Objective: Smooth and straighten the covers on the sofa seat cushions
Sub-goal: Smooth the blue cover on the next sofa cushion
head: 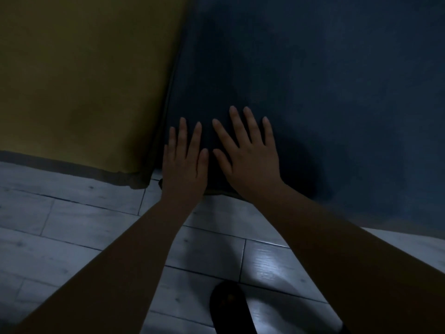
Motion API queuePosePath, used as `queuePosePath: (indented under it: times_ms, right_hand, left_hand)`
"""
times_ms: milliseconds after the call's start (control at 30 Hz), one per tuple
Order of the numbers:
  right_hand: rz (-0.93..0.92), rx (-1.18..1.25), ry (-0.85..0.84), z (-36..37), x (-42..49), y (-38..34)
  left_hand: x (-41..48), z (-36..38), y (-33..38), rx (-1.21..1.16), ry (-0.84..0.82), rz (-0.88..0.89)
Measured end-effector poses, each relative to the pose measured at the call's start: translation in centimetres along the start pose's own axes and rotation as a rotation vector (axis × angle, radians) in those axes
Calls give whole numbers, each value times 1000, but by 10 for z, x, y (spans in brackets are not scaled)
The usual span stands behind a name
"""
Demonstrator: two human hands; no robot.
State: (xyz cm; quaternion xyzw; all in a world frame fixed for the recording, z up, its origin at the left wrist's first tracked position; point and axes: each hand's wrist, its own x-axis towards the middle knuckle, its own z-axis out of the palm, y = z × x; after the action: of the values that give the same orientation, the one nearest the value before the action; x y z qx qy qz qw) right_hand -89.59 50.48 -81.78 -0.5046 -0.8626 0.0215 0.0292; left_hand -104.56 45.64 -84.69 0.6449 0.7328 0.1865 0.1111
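Two hands lie flat with fingers spread, holding nothing: the left hand (pixel 184 162) and the right hand (pixel 250 153) press side by side on the near left corner of the blue cushion (pixel 325 92), just beside the yellow cushion (pixel 84 80). Pushing both palms one way could bunch the cover into a ridge, or shove the whole cushion out of line with its neighbour. The dim light may also hide creases. Counted: two cushions, two hands, one dark slipper (pixel 228 307) on the pale plank floor (pixel 72 225).
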Motion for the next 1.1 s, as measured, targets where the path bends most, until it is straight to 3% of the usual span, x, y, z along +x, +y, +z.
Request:
queuePosePath:
  times_ms: [167,267,400,533,633,733,933,1100]
  right_hand:
    - [-57,-41,37,6,-33,1]
    - [-46,33,158,-5,-59,6]
    - [-130,129,445,-43,-83,29]
    - [-20,94,508,-51,-105,77]
    - [59,-86,351,-16,-114,122]
    - [46,-125,224,11,-116,139]
    - [31,11,333,-1,-120,148]
    - [170,67,626,-32,-160,186]
  left_hand:
    - [-34,3,7,27,-2,-8]
    - [-46,0,33,62,47,32]
    - [-35,-12,94,70,283,117]
    - [-27,-1,140,-99,480,153]
    - [-34,49,137,91,339,260]
    - [-38,84,120,209,233,226]
    - [-38,65,141,151,296,319]
    - [-33,74,213,80,427,526]
